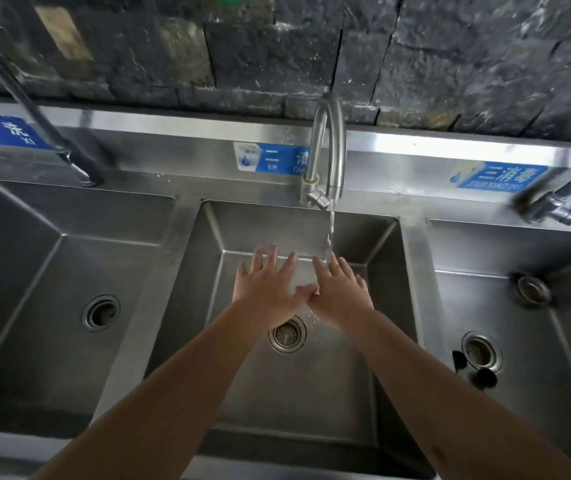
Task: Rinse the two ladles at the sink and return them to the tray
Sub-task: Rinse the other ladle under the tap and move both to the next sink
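- We see the scene lit by soft, even light; its source is out of view.
- We note bright glare along the steel back ledge point(415, 147), strongest right of the tap point(327, 150).
- We find the dark stone wall point(173, 46) dim and smeared, with little detail.
- We see the basin point(294, 393) walls shaded, and shadow gathering at the left basin's point(34, 306) near edge.
- We notice wide-angle bending: the ledge tilts and curves toward the edges.
- We find the whole picture slightly soft, and the forearms blur at the lower corners.
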